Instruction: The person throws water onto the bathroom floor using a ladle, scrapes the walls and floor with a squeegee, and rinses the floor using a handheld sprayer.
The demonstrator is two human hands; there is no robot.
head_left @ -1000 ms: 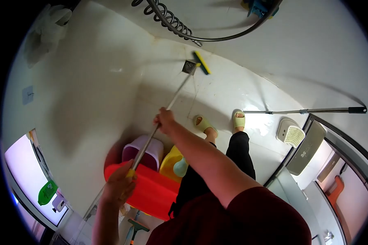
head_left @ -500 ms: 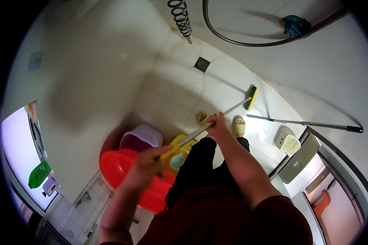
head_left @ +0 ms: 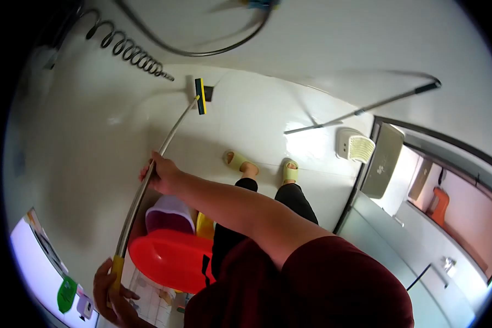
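Bathroom: floor drain point(head_left: 209, 94), flexible metal hose point(head_left: 191, 54), glass panel point(head_left: 389, 249), red plastic tub point(head_left: 161, 254).

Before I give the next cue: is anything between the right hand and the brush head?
Nothing visible but the pole itself, running uncovered from the right hand to the brush head, which partly hides the floor drain.

The single head view looks steeply down and forward from the wearer's head (a wide, rounded field with black corners), the dark red shirt point(head_left: 306, 284) close below and the floor point(head_left: 257, 126) farther off.
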